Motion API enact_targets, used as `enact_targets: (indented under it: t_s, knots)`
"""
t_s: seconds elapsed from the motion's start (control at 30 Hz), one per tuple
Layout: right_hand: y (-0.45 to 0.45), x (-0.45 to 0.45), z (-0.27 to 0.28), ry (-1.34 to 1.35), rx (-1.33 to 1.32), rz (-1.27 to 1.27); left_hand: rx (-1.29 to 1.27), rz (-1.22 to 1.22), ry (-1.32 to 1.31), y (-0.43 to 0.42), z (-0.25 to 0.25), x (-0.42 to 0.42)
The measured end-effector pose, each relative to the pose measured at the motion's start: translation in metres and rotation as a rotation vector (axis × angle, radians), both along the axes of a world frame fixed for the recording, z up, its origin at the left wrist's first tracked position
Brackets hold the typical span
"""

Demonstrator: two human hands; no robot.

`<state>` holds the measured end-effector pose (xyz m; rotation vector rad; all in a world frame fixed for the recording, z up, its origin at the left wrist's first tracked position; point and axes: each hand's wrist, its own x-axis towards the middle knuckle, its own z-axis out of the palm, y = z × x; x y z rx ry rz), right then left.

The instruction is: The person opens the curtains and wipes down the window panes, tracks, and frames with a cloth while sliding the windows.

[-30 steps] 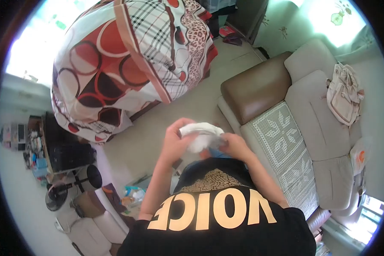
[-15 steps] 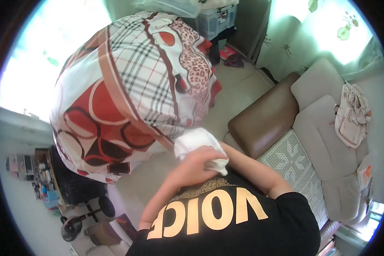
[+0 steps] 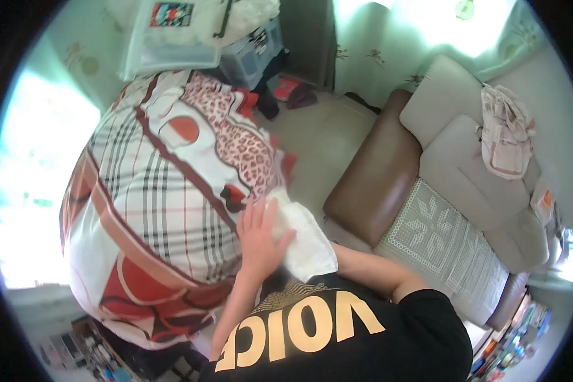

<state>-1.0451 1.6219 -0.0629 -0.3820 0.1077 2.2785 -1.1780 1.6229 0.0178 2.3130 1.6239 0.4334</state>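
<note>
A white cloth [image 3: 307,245] hangs in front of the black shirt, its upper end reaching the edge of the patterned cover. My left hand [image 3: 260,237] lies beside the cloth with its fingers spread, the thumb against the cloth's left edge. The forearm of my right arm runs in from the right and passes behind the cloth, which hides that hand. The large red, white and plaid patterned cover [image 3: 165,197] is draped over a bulky rounded shape, just left of both.
A brown and grey sofa [image 3: 375,172] with a lace cover [image 3: 439,235] and a pale backpack [image 3: 506,130] stands at the right. Clear plastic boxes [image 3: 251,57] are at the top. Shoes [image 3: 296,94] lie on the tiled floor. Shelves with small items show at the lower left.
The view has turned and shifted toward the patterned cover. The cloth, bunched between both hands earlier, now hangs spread flat. My left hand has opened from around it.
</note>
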Motion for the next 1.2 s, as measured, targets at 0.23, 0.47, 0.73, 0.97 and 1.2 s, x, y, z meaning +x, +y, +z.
enact_targets:
  t_s: [0.23,0.47,0.73,0.97,1.2]
  knots:
    - [0.088,-0.001,0.065,-0.673,0.635,-0.149,-0.017,0.023,-0.433,0.066,0.008,-0.025]
    - [0.117,0.026,0.049,-1.302,0.878,-0.415,-0.253,0.190,-0.760,0.113,0.004,-0.038]
    - [0.152,0.117,0.010,-0.849,0.520,-0.799,-0.371,0.155,-1.005,0.136,-0.023,-0.054]
    - [0.232,0.203,0.093,-0.637,0.329,-0.874,-0.453,0.303,-1.047,0.176,-0.040,-0.048]
    - [0.333,0.426,0.071,-2.578,-0.030,-0.353,-0.419,0.258,-0.998,0.302,-0.059,0.037]
